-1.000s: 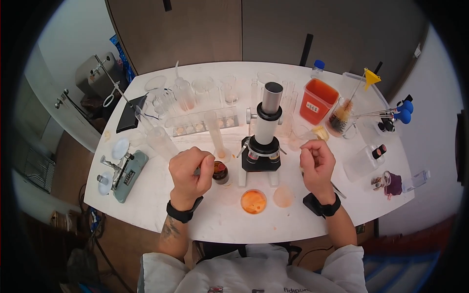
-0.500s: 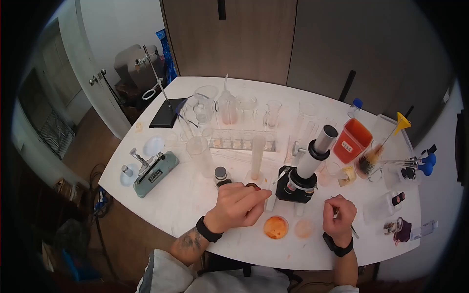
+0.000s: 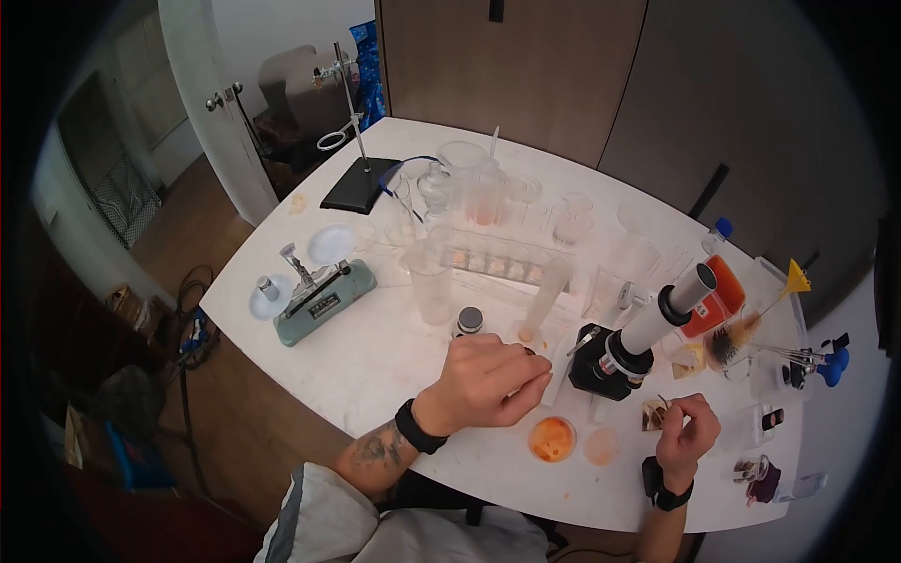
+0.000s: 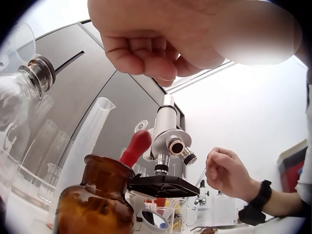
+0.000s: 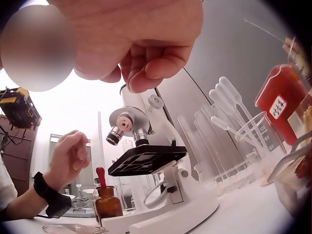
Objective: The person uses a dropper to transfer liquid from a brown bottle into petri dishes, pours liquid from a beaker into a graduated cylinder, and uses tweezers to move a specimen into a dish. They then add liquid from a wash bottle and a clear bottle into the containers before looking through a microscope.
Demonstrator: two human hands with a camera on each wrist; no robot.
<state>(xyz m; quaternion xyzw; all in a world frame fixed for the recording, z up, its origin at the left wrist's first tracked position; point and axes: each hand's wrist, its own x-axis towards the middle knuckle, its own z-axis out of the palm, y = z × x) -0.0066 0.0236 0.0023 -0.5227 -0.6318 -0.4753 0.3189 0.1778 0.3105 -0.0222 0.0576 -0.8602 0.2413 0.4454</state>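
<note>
My left hand (image 3: 490, 380), fingers curled with nothing visible in them, hovers over the brown bottle, which it mostly hides in the head view. In the left wrist view the brown bottle (image 4: 97, 200) stands with a red dropper bulb (image 4: 136, 147) rising from its mouth, untouched. My right hand (image 3: 688, 436) is raised right of the microscope (image 3: 619, 361), beside a small brown-patterned piece (image 3: 654, 415); its fingers (image 5: 158, 68) curl with nothing visible between them. An orange petri dish (image 3: 552, 439) and a paler dish (image 3: 602, 447) lie between the hands.
A green balance (image 3: 324, 302) stands left, beside a tall clear cylinder (image 3: 432, 291) and a grey-capped bottle (image 3: 469, 320). Behind are a ring stand (image 3: 361, 183), slide rack (image 3: 507, 263) and glassware. A red container (image 3: 713, 296) and brush (image 3: 737, 338) stand at right.
The head view has swung left. My left hand has moved rightwards from beside the brown bottle to above it, and the bottle's red bulb is now covered in that view.
</note>
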